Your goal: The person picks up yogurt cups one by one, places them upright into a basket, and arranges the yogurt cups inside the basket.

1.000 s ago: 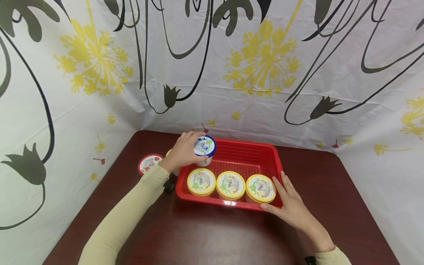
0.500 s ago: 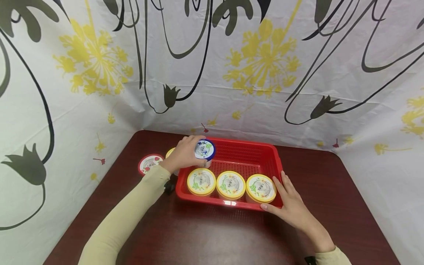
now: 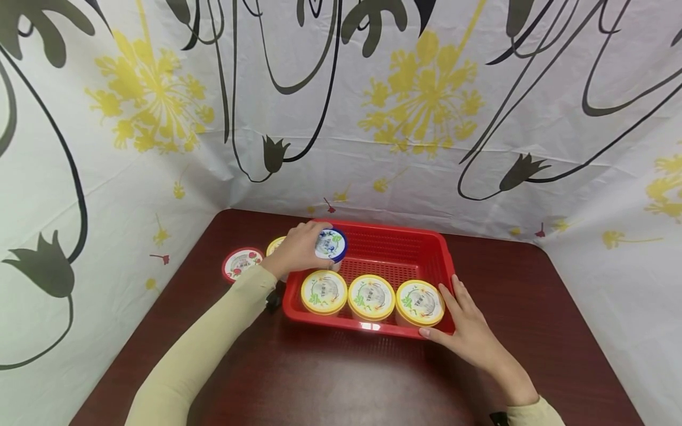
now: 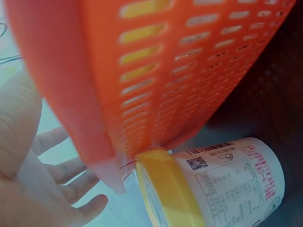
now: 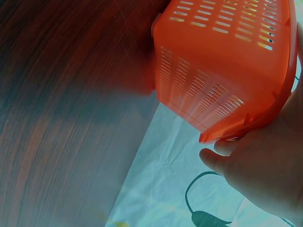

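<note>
In the head view, my left hand [image 3: 298,248] grips a white tub with a blue-rimmed lid [image 3: 331,244], low inside the back left corner of a red plastic basket [image 3: 394,226]. Along the basket's front side stand three yellow-lidded tubs [image 3: 371,297] in a row. My right hand [image 3: 471,331] rests on the basket's front right corner, thumb on the front rim and fingers along the right side. In the left wrist view the basket wall hides the blue-lidded tub, and a yellow-lidded tub [image 4: 222,182] stands outside the basket.
Left of the basket, a red-lidded tub [image 3: 241,264] stands beside the outer yellow-lidded tub [image 3: 274,244], which is partly hidden by the left hand. All sit on a dark wooden table [image 3: 341,378]. A patterned white curtain [image 3: 341,148] hangs behind and at both sides.
My left hand has lowered the blue-lidded tub deeper into the basket's back left corner. More of the outer yellow lid now shows. My right hand has stayed on the basket corner.
</note>
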The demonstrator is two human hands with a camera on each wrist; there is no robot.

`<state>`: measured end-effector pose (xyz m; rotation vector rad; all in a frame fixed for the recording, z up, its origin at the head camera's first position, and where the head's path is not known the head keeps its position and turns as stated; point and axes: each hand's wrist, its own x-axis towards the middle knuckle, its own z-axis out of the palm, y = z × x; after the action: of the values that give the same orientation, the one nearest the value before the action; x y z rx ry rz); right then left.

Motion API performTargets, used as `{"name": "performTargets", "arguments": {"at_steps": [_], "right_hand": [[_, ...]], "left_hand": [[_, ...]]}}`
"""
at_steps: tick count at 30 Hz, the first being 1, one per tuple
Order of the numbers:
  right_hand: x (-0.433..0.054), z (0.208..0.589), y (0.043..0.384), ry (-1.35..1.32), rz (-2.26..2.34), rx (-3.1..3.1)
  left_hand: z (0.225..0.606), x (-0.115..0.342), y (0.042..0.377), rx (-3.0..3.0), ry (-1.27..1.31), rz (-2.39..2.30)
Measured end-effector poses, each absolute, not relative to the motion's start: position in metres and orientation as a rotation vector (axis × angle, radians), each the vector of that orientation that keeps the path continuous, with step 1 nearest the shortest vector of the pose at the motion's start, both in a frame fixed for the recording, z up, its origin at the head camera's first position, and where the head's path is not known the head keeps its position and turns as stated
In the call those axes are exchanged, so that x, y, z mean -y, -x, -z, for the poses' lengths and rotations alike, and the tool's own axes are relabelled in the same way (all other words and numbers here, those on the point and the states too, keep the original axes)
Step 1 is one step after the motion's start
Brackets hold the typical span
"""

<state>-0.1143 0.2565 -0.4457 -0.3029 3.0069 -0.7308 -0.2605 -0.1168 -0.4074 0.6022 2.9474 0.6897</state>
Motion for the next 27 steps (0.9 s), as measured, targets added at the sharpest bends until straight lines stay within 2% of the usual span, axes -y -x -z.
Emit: {"name": "performTargets", "arguments": {"at_steps": [27], "right_hand": [[-0.255,0.444,0.113,0.297,0.755,-3.006]], "left_hand": [[0.420,0.113,0.264,-2.920,-0.642,-0.599]]}}
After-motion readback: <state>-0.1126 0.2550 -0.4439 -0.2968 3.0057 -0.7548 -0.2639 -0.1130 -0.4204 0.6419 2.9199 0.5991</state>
